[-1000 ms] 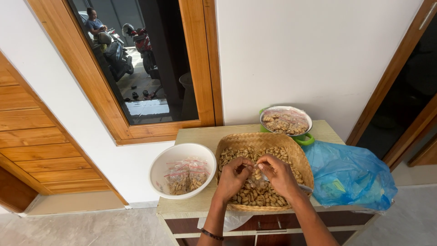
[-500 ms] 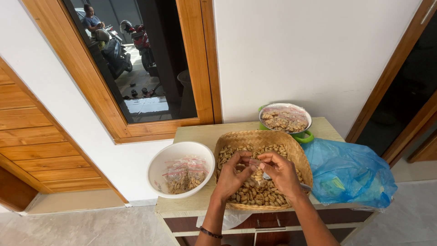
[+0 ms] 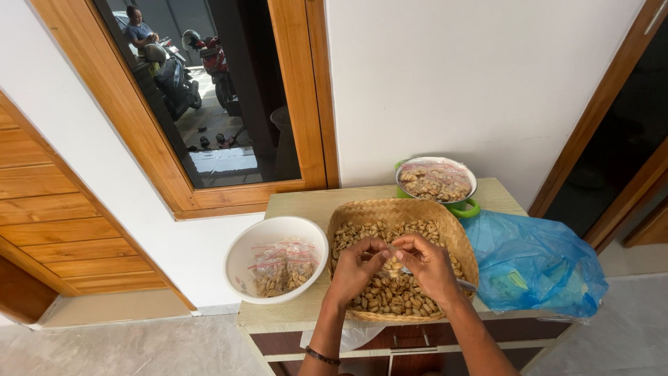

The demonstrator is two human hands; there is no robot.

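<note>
a small clear plastic bag (image 3: 394, 265), part-filled with peanuts, sits pinched between both hands above the round woven straw basket (image 3: 402, 259). the left hand (image 3: 356, 270) grips its left edge with curled fingers, and the right hand (image 3: 429, 268) closes on the other side, perhaps also holding a spoon, though the view is too small to be sure. loose peanuts still cover most of the basket. the white plastic bowl (image 3: 276, 258) to the left holds a few sealed packets, so the bagging looks early. a green-rimmed bowl (image 3: 437, 182) of packets and a crumpled blue plastic bag (image 3: 533, 264) sit on the pale wooden table (image 3: 313, 206).
</note>
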